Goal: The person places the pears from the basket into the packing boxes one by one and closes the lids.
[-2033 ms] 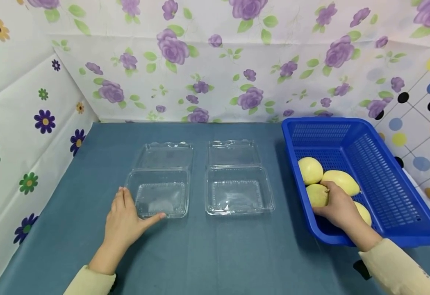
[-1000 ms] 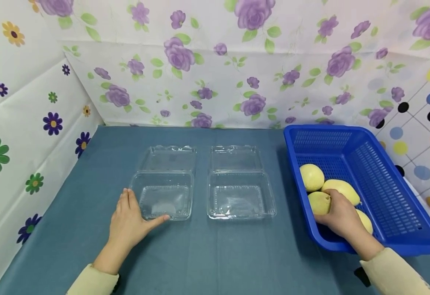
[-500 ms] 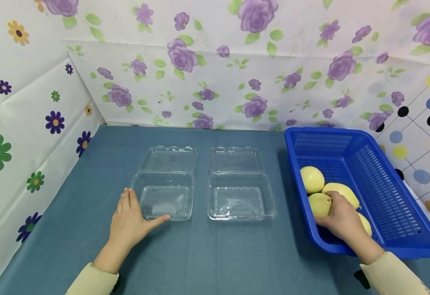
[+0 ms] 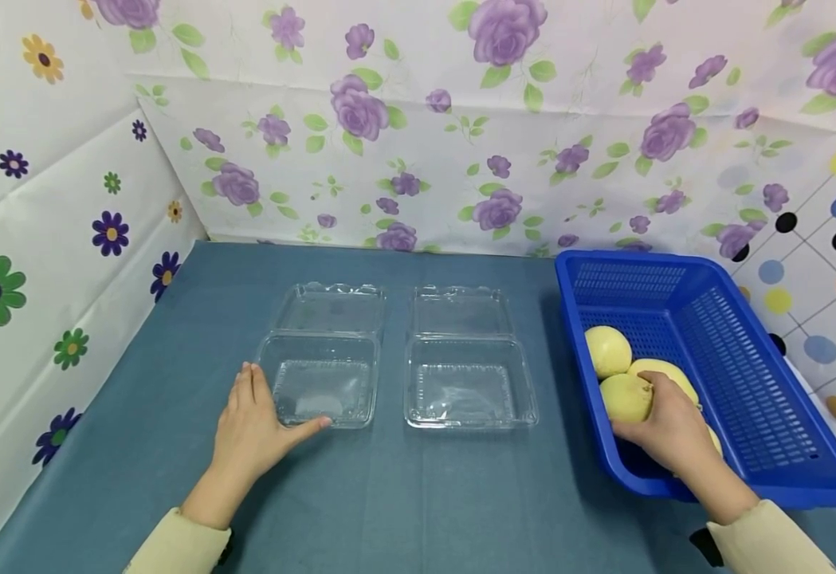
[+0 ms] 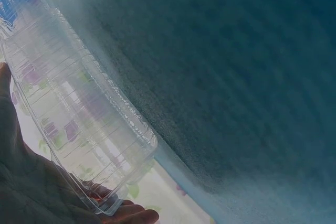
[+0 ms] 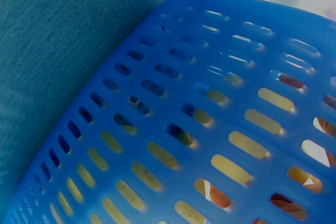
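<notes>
My right hand (image 4: 665, 422) grips a smooth pale yellow-green fruit (image 4: 626, 398) with a small stem mark. It is inside the blue basket (image 4: 740, 343), held slightly above the other fruit. Through the slots of the basket wall, the right wrist view shows yellow fruit (image 6: 247, 145). On the other side, my left hand (image 4: 249, 434) lies with fingers straight along the left side of a clear plastic clamshell box (image 4: 320, 383), its thumb stretched along the front edge. In the left wrist view this box (image 5: 84, 108) stands within the spread of thumb and fingers.
A second clear clamshell box (image 4: 469, 383), lid folded back, stands between the first box and the basket. Another round yellow fruit (image 4: 608, 351) and an oblong one (image 4: 665, 376) lie in the basket. Flowered sheets (image 4: 281, 143) border the blue-green tablecloth (image 4: 418, 494).
My right hand has raised the gripped fruit a little, so that it covers more of the oblong one behind. The left hand stays by the box. The head view has shifted slightly.
</notes>
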Available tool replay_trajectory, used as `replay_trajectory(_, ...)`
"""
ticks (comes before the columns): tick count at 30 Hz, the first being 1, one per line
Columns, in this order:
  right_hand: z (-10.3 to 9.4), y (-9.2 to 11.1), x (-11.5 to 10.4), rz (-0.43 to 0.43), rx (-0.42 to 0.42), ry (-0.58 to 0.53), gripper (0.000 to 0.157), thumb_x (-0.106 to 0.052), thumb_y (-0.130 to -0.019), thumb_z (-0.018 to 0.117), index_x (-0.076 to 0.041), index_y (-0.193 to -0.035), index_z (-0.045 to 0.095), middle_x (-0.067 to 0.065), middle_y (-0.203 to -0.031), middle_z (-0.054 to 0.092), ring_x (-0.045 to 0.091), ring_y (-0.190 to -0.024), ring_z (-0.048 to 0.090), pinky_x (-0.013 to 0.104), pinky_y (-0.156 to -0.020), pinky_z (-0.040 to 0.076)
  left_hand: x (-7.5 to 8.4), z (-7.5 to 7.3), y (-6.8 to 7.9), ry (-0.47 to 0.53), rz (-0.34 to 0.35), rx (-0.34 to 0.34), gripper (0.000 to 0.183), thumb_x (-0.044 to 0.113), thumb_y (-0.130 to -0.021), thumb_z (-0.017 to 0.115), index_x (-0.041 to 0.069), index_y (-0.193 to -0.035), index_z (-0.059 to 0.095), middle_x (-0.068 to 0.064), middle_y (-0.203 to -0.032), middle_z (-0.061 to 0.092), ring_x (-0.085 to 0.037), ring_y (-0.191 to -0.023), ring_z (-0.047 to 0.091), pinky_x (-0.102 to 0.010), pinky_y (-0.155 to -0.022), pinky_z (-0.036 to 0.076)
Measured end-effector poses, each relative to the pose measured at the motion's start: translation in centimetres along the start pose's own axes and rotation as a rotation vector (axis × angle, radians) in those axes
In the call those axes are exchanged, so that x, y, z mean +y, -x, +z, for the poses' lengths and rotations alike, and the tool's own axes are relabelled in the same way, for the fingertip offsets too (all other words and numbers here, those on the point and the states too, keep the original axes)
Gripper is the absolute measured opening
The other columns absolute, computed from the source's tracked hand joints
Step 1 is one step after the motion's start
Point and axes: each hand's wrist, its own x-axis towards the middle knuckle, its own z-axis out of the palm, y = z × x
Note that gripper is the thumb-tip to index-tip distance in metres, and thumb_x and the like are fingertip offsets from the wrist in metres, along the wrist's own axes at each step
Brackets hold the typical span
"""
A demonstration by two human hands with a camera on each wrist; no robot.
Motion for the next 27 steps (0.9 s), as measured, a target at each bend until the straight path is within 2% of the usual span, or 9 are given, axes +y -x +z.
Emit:
replay_trajectory(7, 0.1, 0.3, -0.2, 0.013, 0.036, -0.008, 0.083, -0.021, -0.066, 0.081, 0.018, -0.128, 0.04, 0.041, -0.115, 0.051, 0.05, -0.097, 0.055, 0.061, -0.076, 0.043, 0.0, -0.1, 0.0, 0.004, -0.004, -0.006, 0.132, 0.071, -0.063, 0.072, -0.022, -0.141, 0.018, -0.041, -0.146, 0.019, -0.056, -0.131, 0.026, -0.067, -0.099, 0.033)
replay_trajectory(13, 0.2, 0.5, -0.3, 0.037, 0.074, -0.031, 0.08, -0.02, -0.067, 0.08, 0.016, -0.125, 0.038, 0.041, -0.111, 0.053, 0.049, -0.092, 0.055, 0.063, -0.078, 0.037, 0.0, -0.2, -0.1, 0.002, 0.006, -0.006, 0.132, 0.07, -0.064, 0.072, -0.022, -0.141, 0.017, -0.041, -0.146, 0.019, -0.055, -0.133, 0.024, -0.066, -0.101, 0.032)
replay_trajectory(21, 0.2, 0.9, -0.5, 0.05, 0.119, -0.031, 0.081, -0.021, -0.065, 0.081, 0.014, -0.125, 0.039, 0.038, -0.107, 0.054, 0.046, -0.086, 0.056, 0.055, -0.065, 0.045, 0.0, -0.2, -0.1, 0.003, 0.007, -0.009, 0.132, 0.07, -0.063, 0.073, -0.022, -0.14, 0.018, -0.042, -0.146, 0.019, -0.056, -0.132, 0.025, -0.066, -0.1, 0.032)
replay_trajectory(27, 0.0, 1.1, -0.7, 0.031, 0.158, -0.033, 0.081, -0.019, -0.063, 0.082, 0.013, -0.124, 0.041, 0.037, -0.106, 0.055, 0.047, -0.086, 0.056, 0.055, -0.064, 0.044, 0.1, -0.1, -0.1, 0.007, 0.005, -0.015, 0.132, 0.069, -0.063, 0.073, -0.022, -0.141, 0.017, -0.042, -0.146, 0.018, -0.056, -0.132, 0.024, -0.066, -0.1, 0.032)
